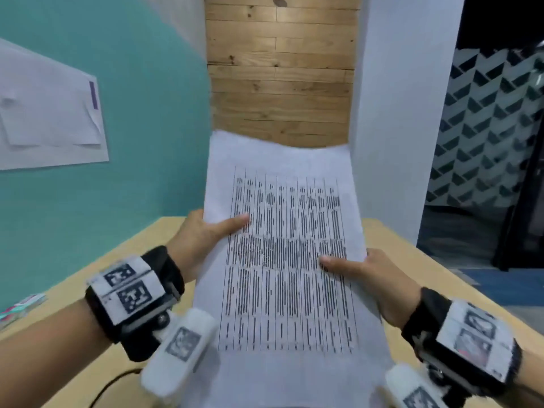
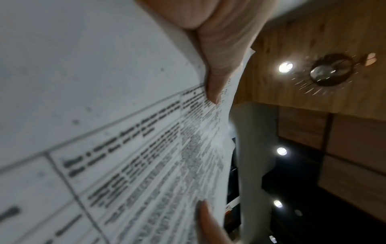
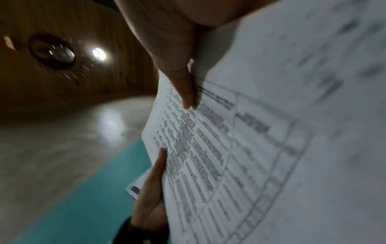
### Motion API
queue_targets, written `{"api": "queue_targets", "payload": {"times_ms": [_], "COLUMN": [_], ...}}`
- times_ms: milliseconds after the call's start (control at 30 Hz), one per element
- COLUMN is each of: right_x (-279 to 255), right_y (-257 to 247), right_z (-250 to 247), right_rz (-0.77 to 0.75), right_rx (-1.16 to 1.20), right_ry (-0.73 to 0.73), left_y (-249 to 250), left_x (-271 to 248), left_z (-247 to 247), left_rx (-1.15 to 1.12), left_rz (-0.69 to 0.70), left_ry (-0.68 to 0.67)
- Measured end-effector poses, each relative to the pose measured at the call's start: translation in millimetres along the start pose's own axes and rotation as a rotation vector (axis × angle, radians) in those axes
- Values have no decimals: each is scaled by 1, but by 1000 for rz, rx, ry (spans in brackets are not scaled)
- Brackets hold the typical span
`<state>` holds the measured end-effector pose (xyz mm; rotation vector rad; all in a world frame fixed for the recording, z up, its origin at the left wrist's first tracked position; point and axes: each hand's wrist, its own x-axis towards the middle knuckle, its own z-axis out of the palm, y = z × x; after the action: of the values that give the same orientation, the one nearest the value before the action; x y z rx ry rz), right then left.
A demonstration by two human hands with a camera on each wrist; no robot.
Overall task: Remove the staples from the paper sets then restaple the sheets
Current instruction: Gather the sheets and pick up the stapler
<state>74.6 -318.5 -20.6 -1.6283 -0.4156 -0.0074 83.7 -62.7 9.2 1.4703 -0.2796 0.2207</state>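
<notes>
A set of white sheets [image 1: 282,254] printed with a ruled table is held up above the desk, its top edge tilted away from me. My left hand [image 1: 203,240] grips the left edge, thumb lying on the print and fingers hidden behind. My right hand [image 1: 365,275] grips the right edge the same way. In the left wrist view the paper set [image 2: 104,115] fills the left side, with my left hand's thumb [image 2: 215,79] pressed on it. In the right wrist view the paper set [image 3: 271,132] has my right thumb [image 3: 183,85] on it. No staple, stapler or remover shows.
A light wooden desk [image 1: 412,260] lies below the sheets. Something colourful [image 1: 20,307] sits at its left edge and a dark cable [image 1: 114,384] runs near my left wrist. A teal wall [image 1: 132,113] with a pinned paper [image 1: 50,113] stands left, wood panelling [image 1: 279,69] ahead.
</notes>
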Motion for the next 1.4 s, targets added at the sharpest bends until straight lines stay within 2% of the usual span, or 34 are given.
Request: {"api": "queue_targets", "payload": {"times_ms": [67, 133, 200, 300, 400, 467, 533, 633, 733, 933, 1067, 1167, 1267, 1333, 1400], "right_x": [-13, -23, -30, -38, -51, -54, -56, -54, -45, -8, 22, 61, 93, 117, 176], "right_y": [15, 23, 24, 24, 31, 44, 56, 60, 58, 51, 31, 20, 9, 34, 115], "right_z": [-1, -3, -7, -14, -16, -16, -18, -18, -10, 6, -8, -23, -26, -32, -75], "right_rz": [95, 222, 364, 541, 691, 726, 732, 718, 717, 669, 603, 538, 423, 390, 500], "right_rx": [-169, -227, -166, -26, 63, -10, -97, -141, -136, -424, -908, -1163, -1521, -1666, -1849], "right_ry": [-43, -121, -203, -248, -292, -322, -341, -308, -287, -435, -551, -431, -339, -429, -520], "left_y": [-20, -34, -44, -60, -93, -110, -114, -107, -108, -103, -106, -106, -106, -108, -109], "left_x": [-11, -14, -8, -3, -8, -15, -22, -23, -18, -4, 0, 0, 0, 1, 1], "left_z": [0, -3, -9, -14, -15, -12, -7, -7, -16, -37, -44, -45, -44, -46, -47], "left_rx": [1, -48, -115, -7, 117, 160, 206, 305, 373, 412, 437, 402, 370, 381, 369], "left_rz": [-34, -131, -321, -576, -738, -791, -773, -739, -707, -665, -654, -664, -680, -676, -678], "left_ry": [21, 6, -56, -174, -262, -238, -198, -204, -152, -118, -106, -121, -122, -121, -120]}}
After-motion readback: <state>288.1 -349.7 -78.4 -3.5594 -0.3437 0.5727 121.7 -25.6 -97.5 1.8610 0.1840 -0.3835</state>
